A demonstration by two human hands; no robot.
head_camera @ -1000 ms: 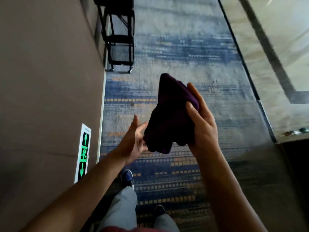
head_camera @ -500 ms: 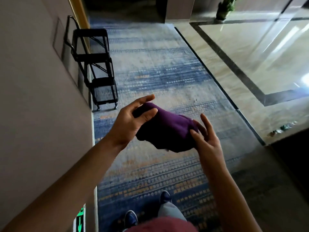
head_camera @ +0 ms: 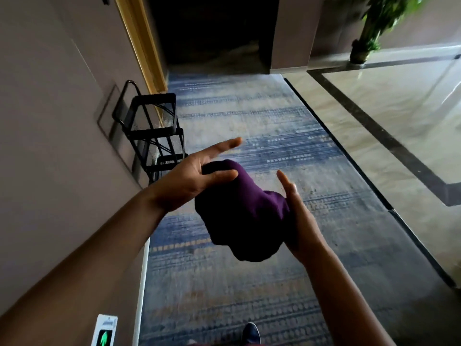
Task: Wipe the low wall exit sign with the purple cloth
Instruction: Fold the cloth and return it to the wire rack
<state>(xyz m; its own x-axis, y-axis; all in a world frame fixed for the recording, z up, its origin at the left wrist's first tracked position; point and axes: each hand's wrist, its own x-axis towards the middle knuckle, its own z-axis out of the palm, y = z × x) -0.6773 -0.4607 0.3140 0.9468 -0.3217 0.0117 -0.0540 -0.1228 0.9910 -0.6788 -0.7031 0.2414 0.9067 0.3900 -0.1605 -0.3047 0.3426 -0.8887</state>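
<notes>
In a carpeted corridor [head_camera: 249, 126], both hands pressed a bunched cloth [head_camera: 244, 218] between them: left hand [head_camera: 197, 178] thumb on top, right hand [head_camera: 296, 216] cupping, fingers loose. The exit sign [head_camera: 104, 332] glowed near left.

2 hands: left hand [head_camera: 192, 181] & right hand [head_camera: 298, 221]; 1 purple cloth [head_camera: 244, 218]; 1 exit sign [head_camera: 104, 332]; 1 blk wire rack [head_camera: 156, 136]; 1 plant [head_camera: 371, 26]; 1 shoe [head_camera: 251, 334].

It looked like a hotel or office-building corridor. A long patterned blue carpet [head_camera: 249, 136] ran beside polished stone flooring [head_camera: 399, 116] with dark inlaid borders. A lit green exit sign [head_camera: 104, 333] sat low on the plain wall [head_camera: 50, 146], a potted plant [head_camera: 369, 33] stood ahead, and a black mesh rack [head_camera: 154, 126] stood against the wall.
</notes>
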